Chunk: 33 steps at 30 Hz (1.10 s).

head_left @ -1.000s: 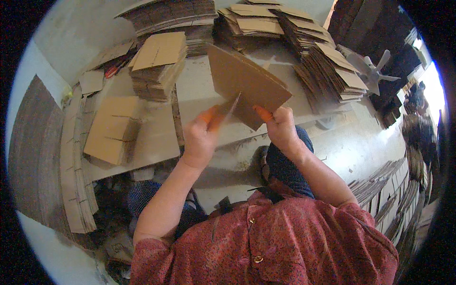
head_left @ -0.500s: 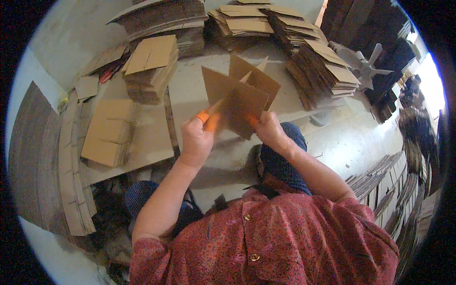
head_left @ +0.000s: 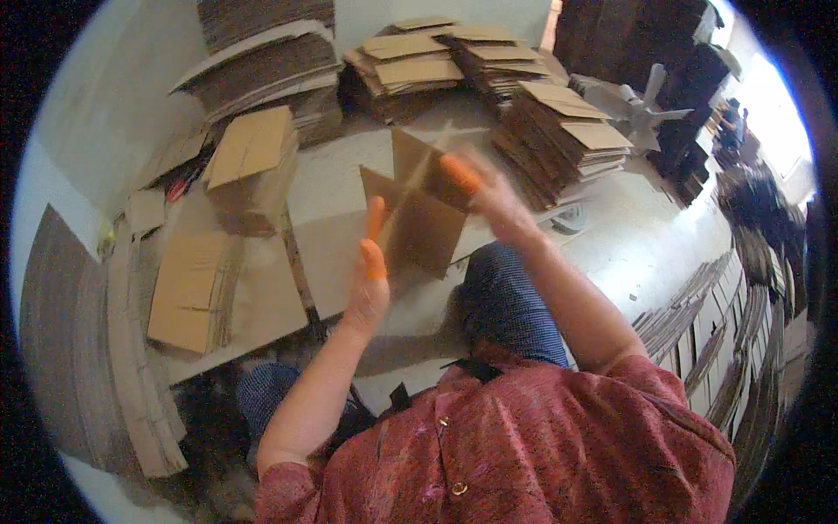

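Observation:
Cardboard sheets crossed into each other form a box divider (head_left: 423,231) in front of me. It stands between my two hands, over the light worktable. My left hand (head_left: 365,284) is beside its left edge, thumb and forefinger stretched out and apart, with orange covers on them. At the divider's upper right side is my right hand (head_left: 499,199), blurred by motion. Its orange-covered fingers lie extended along the edge rather than wrapped round it. The palm side and thumb of the right hand are hidden.
Stacks of flat cardboard stand on the worktable (head_left: 327,236): a low pile (head_left: 183,284) and a taller pile (head_left: 249,153) at left, more piles (head_left: 559,127) at back right. A white-bladed fan (head_left: 646,113) stands beyond. More cardboard (head_left: 690,314) lies at right.
Both hands have loosened from gripping the divider's lower edges to fingers stretched along its sides. My right hand has moved up to the upper edge. The view has shifted slightly.

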Motion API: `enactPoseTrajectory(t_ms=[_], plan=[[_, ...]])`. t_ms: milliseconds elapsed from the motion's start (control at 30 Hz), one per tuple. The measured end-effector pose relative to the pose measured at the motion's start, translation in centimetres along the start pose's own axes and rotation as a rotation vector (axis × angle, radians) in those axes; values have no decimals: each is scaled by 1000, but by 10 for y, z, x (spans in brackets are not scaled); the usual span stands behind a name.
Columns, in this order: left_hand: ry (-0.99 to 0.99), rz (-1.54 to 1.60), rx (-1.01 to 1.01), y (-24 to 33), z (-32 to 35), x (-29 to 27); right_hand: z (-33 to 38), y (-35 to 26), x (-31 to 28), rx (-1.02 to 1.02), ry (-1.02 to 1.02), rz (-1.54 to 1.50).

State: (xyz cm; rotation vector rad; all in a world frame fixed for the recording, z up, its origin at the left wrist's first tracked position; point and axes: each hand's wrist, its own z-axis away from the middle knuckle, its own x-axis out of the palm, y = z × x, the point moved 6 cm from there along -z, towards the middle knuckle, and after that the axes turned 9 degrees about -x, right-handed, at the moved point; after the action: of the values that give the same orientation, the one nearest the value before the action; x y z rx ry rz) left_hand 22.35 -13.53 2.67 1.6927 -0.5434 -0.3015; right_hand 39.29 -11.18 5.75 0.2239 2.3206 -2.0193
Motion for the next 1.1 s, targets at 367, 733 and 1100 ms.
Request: enactPoseTrajectory(t_ms=[367,733,1100], plan=[[-87,-341,104,-36,0,31,51,-47,-33,-416,122,196],[6,-660,179,-56,16,1,-58,-51,-190,-262,374,1526],[634,-1509,313,45,-48,-193,-31,1,-178,-209,388,1656]])
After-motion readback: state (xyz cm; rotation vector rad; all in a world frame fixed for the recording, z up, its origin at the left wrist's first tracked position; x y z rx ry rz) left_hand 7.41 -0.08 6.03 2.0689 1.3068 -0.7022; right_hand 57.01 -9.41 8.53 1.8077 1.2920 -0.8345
